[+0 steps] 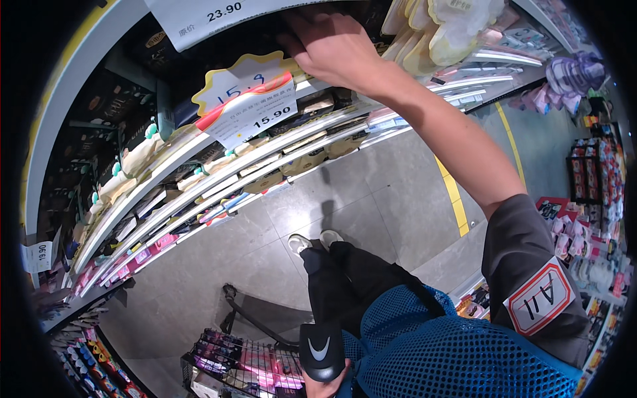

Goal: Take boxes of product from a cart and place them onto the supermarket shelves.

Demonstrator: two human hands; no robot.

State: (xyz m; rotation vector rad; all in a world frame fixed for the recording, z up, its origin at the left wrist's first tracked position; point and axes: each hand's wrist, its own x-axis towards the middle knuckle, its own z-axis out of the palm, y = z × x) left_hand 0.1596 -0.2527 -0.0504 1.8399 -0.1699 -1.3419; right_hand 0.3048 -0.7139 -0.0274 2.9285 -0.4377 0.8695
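My right arm stretches up to the shelf, and my right hand [335, 50] reaches into a dark compartment among dark packages. Its fingers are bent and partly lost in shadow, so what they touch or hold is hidden. Just left of it, a scalloped yellow-edged price sign [235, 83] stands above a white and red price tag [255, 113] on the shelf front. Low in the view, my left hand [325, 386] is closed around a black handheld barcode scanner [322, 351], held near my body.
Curved shelves [192, 156] of packaged goods fill the upper left. Cloud-shaped cards [458, 33] hang right of my hand. Beside my legs stands a black wire basket [232, 361] with pink packages. Racks of small goods [584, 172] line the right, beyond yellow floor tape [452, 192].
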